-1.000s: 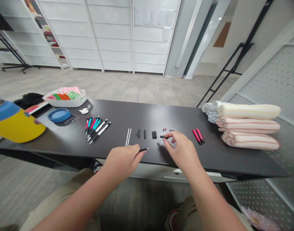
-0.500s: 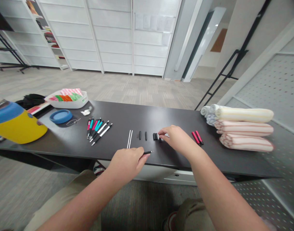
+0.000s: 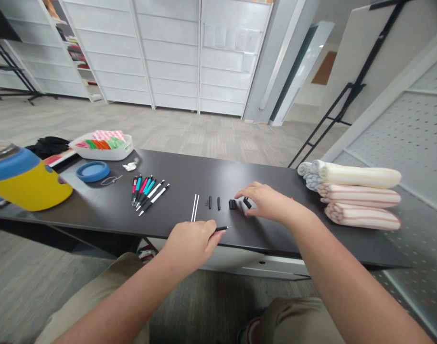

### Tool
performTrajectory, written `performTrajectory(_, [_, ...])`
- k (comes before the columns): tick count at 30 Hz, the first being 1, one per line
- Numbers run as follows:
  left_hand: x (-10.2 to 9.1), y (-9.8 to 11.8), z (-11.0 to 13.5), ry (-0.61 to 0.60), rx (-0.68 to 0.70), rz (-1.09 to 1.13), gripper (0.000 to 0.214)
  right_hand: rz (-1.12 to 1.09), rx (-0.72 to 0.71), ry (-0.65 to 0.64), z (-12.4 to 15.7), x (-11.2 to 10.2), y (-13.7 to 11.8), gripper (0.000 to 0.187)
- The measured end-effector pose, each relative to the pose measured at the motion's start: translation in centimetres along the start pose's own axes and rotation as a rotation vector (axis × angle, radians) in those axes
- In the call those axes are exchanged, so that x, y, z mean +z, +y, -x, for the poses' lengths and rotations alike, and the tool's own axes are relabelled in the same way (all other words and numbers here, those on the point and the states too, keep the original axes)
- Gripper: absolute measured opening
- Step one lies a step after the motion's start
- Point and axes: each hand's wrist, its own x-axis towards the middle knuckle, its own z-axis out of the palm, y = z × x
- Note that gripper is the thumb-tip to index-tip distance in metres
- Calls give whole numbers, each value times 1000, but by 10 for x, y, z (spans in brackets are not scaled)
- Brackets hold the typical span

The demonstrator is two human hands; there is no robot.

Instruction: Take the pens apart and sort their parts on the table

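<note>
My left hand (image 3: pixel 190 242) is closed round a thin black pen part (image 3: pixel 221 229) whose tip points right, just above the near edge of the black table (image 3: pixel 189 174). My right hand (image 3: pixel 267 201) rests on the table further back. Its fingers and thumb pinch a small black pen piece (image 3: pixel 247 202) that lies tilted. Left of it sit a pair of short black sleeves (image 3: pixel 232 204), two slim black pieces (image 3: pixel 214 203) and two white refill rods (image 3: pixel 195 213).
A bunch of assembled pens (image 3: pixel 148 190) lies further left, with a blue ring lid (image 3: pixel 92 171), a white basket of coloured items (image 3: pixel 103 145) and a yellow and blue container (image 3: pixel 25 181). Rolled striped towels (image 3: pixel 357 196) are stacked at the table's right end.
My right hand moved left along the table to beside the black sleeves, carrying the small black piece. It now covers the red barrels. My left hand stayed put with its part.
</note>
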Motion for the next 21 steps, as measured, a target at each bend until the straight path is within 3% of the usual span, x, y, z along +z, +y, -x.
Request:
performTrajectory(7, [1, 0, 0, 3, 5, 23, 40, 80, 17, -114, -6, -7, 6, 64])
performTrajectory(11, [2, -1, 1, 9, 12, 18, 39, 87, 5, -85, -6, -10, 3, 58])
performTrajectory(16, [3, -2, 1, 21, 20, 13, 39, 119, 47, 38, -1, -9, 2, 34])
performTrajectory(21, [2, -1, 2, 18, 29, 22, 39, 129, 59, 27, -1, 0, 5, 34])
